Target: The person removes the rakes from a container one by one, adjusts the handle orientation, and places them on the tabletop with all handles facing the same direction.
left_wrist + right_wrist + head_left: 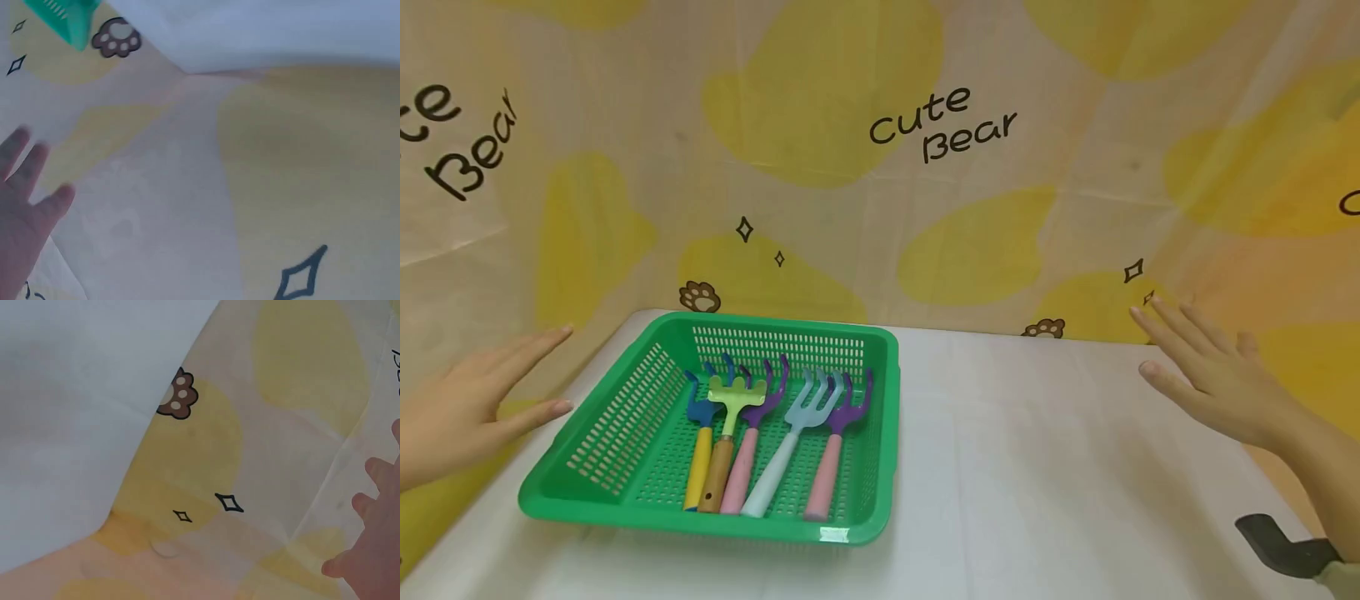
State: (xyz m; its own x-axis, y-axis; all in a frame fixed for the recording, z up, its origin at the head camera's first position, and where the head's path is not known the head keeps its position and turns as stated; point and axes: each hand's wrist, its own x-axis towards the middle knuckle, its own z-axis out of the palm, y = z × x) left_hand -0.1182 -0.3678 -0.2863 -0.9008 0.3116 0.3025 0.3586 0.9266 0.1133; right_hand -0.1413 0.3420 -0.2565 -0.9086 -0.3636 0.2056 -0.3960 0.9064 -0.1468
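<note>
A green plastic basket (880, 433) stands on the left half of the white table. Inside it several small hand rakes and forks lie side by side, handles toward the front: a blue-headed fork with a yellow handle (698, 467), a lime green rake with a wooden handle (718, 471), two purple forks with pink handles (824, 479) and a pale blue fork (772, 475). My left hand (482, 408) hovers left of the basket, fingers extended and holding nothing. Far to the right, my right hand (1206, 375) is raised with its fingers spread, also holding nothing.
The white tabletop (1015, 467) reaches back to a hanging cloth (835, 167) printed with yellow patches, paw prints and "Cute Bear". A dark strap end (1285, 546) sticks out by the right wrist. The basket's corner (78, 31) shows in the left wrist view.
</note>
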